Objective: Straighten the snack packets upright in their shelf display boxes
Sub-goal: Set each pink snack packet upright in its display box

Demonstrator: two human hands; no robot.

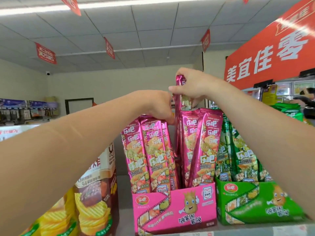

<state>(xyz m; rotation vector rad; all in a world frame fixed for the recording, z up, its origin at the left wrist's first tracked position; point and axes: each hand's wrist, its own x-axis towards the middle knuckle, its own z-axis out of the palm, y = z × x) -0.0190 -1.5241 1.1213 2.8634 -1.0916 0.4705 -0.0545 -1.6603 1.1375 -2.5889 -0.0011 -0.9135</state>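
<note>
A pink display box on the shelf holds several tall pink snack packets. My right hand grips the top of one pink packet and holds it raised above the others at the back of the box. My left hand rests with curled fingers on the tops of the left group of pink packets, which lean slightly left. The right group of pink packets leans to the right. A green display box with green packets stands beside it on the right.
Crisp bags in brown and yellow stand to the left of the pink box. The shelf edge runs along the bottom. A red shop sign hangs at the right, and a person is at the far right.
</note>
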